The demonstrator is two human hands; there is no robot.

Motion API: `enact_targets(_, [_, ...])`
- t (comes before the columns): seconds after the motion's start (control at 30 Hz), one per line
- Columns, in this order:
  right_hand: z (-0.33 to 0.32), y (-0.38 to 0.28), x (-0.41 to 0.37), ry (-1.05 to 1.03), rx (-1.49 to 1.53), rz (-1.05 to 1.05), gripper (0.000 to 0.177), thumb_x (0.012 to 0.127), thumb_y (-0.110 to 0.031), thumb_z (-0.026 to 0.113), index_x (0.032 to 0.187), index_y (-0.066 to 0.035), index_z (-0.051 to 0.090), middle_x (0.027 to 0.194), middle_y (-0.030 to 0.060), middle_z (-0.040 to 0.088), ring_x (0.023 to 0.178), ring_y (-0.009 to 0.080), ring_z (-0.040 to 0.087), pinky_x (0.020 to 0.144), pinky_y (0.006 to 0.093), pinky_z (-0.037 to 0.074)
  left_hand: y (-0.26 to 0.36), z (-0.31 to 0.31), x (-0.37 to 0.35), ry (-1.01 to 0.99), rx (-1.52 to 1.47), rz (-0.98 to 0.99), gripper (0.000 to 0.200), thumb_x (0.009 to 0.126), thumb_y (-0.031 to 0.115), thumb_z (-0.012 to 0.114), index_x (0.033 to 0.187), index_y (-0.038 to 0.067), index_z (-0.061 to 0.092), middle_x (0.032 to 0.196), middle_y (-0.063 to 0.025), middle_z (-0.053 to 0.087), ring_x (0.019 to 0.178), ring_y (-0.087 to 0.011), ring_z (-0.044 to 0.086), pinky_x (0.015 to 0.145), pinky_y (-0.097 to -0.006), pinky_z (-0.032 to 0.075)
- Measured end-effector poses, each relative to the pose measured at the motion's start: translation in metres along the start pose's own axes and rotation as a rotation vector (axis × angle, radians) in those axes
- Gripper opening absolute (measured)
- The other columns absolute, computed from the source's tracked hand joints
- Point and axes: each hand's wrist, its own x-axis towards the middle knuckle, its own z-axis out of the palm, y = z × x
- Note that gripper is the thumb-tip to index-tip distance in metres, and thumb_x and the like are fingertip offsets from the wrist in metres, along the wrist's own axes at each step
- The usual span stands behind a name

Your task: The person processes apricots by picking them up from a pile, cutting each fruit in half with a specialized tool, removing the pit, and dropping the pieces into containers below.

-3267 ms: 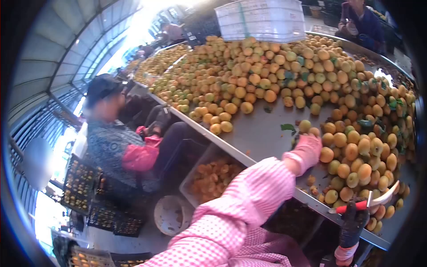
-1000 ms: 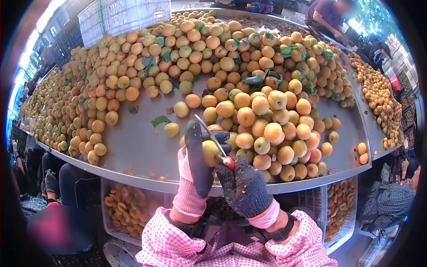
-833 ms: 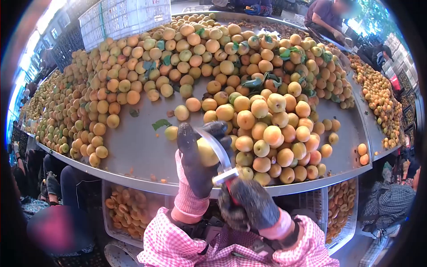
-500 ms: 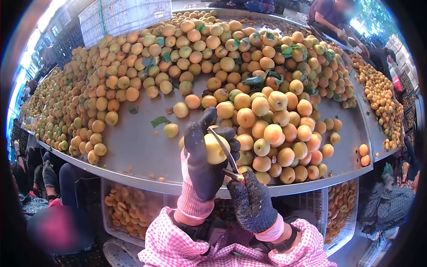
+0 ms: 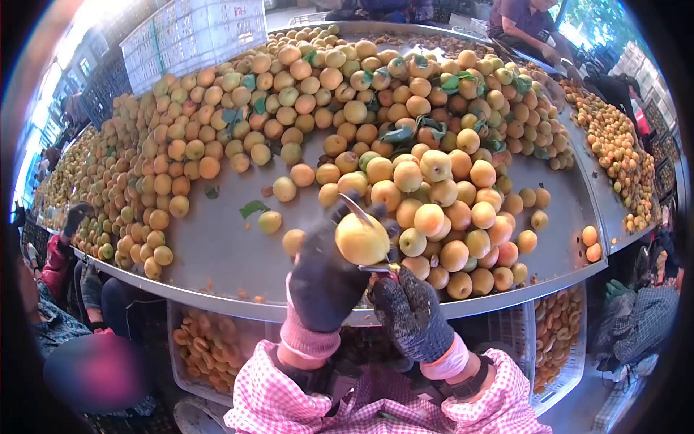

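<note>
My left hand, in a dark glove, is closed around a yellow apricot above the front edge of the metal table. A curved knife blade lies against the top of that fruit. My right hand, also gloved, is closed on the knife's handle, just right of and below the fruit. Loose apricots are piled on the table beside and beyond both hands.
The metal table curves across the view. A white crate stands at the back left. Below the table edge are crates of halved apricots. A person works at the back right; others are at the left.
The blade has shifted from the fruit's right side to across its top. My left hand has turned, showing more of the fruit. A co-worker's gloved hand has appeared at the left table edge.
</note>
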Motion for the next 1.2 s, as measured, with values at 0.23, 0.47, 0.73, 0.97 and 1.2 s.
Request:
enact_targets(0.23, [-0.017,-0.021,-0.002,-0.078,0.642,0.636,0.020,0.092,-0.008,0.055,0.107,0.005,0.059,0.082,0.0162,0.066,0.071,0.0282,0.065,0.058,0.0377,0.048,0.003,-0.021,-0.002,-0.141,0.045,-0.138,0.065,0.090,0.038,0.060,0.132,-0.008,0.042,0.112,-0.0255,0.061,0.093,-0.0321,0.066,0.079,-0.0398,0.056])
enact_targets(0.47, [-0.056,0.013,0.008,-0.409,0.262,0.083,0.021,0.092,-0.009,0.056,0.107,0.004,0.061,0.088,0.0199,0.064,0.072,0.0323,0.063,0.058,0.0400,0.049,0.033,-0.033,0.005,-0.234,0.440,-0.232,0.035,0.078,0.010,0.070,0.110,-0.002,0.063,0.097,-0.0083,0.067,0.087,-0.0134,0.063,0.067,-0.0243,0.052])
enact_targets(0.73, [-0.042,0.016,-0.005,-0.250,0.026,0.093,0.026,0.088,-0.009,0.056,0.112,0.000,0.063,0.087,0.0241,0.063,0.072,0.0349,0.063,0.059,0.0437,0.048,0.007,-0.016,-0.002,0.044,0.224,-0.297,0.045,0.090,0.031,0.063,0.117,-0.003,0.051,0.102,-0.0180,0.063,0.085,-0.0263,0.066,0.067,-0.0352,0.055])
enact_targets(0.97, [-0.060,0.018,0.012,-0.500,0.394,0.466,0.024,0.094,-0.018,0.053,0.113,-0.008,0.064,0.086,0.0202,0.064,0.071,0.0364,0.064,0.060,0.0427,0.049,0.025,-0.015,0.001,0.023,0.695,-0.136,0.031,0.084,0.017,0.067,0.106,-0.004,0.064,0.094,-0.0086,0.068,0.082,-0.0124,0.063,0.070,-0.0256,0.052])
enact_targets(1.2, [-0.039,0.021,-0.001,-0.334,0.322,0.286,0.021,0.092,-0.014,0.054,0.109,-0.010,0.065,0.091,0.0192,0.063,0.069,0.0373,0.063,0.058,0.0435,0.048,0.010,-0.005,0.002,-0.024,0.433,-0.264,0.048,0.084,0.015,0.068,0.126,-0.002,0.052,0.105,-0.0108,0.065,0.095,-0.0158,0.062,0.084,-0.0291,0.051])
